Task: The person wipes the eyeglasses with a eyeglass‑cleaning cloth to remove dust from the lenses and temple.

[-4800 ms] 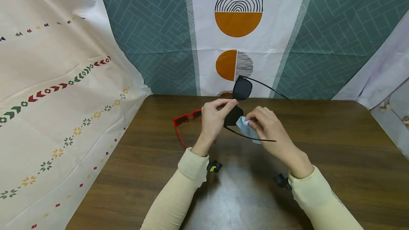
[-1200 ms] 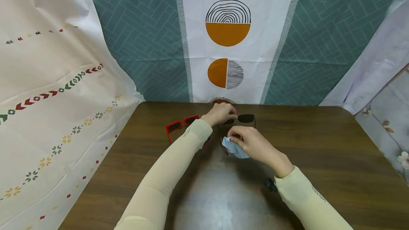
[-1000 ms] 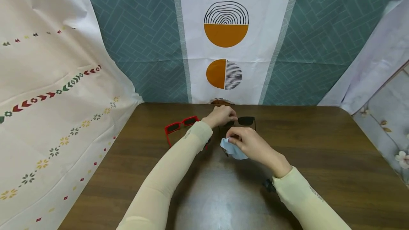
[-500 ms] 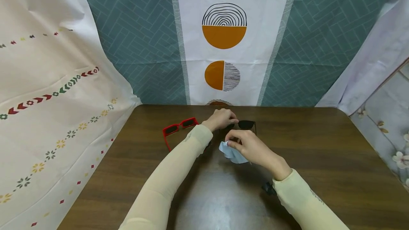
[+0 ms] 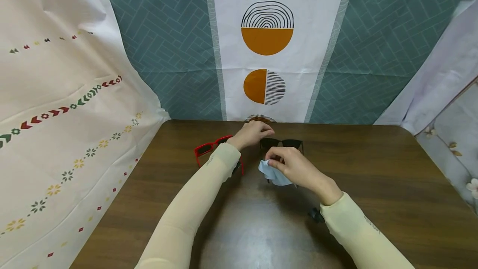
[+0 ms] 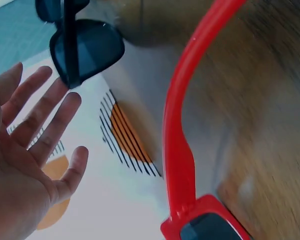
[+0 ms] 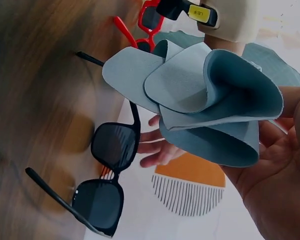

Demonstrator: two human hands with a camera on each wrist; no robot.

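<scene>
Black sunglasses rest on the table near its back edge, temples toward the person. My left hand is just left of them with its fingers spread loosely; in the left wrist view the fingertips are right at the frame of the black sunglasses. My right hand pinches a folded light blue cleaning cloth in front of the sunglasses, hiding parts of their temples. The cloth hangs in loose folds in the right wrist view. Red sunglasses lie to the left, partly behind my left forearm.
The brown wooden table reaches back to a patterned cloth backdrop. A cream curtain borders the left side. A black strap clip sits at the right wrist.
Earlier, the left hand held the black sunglasses up beside the cloth, then lowered them to the table. Now it has released them and drawn slightly left. The right hand keeps the cloth.
</scene>
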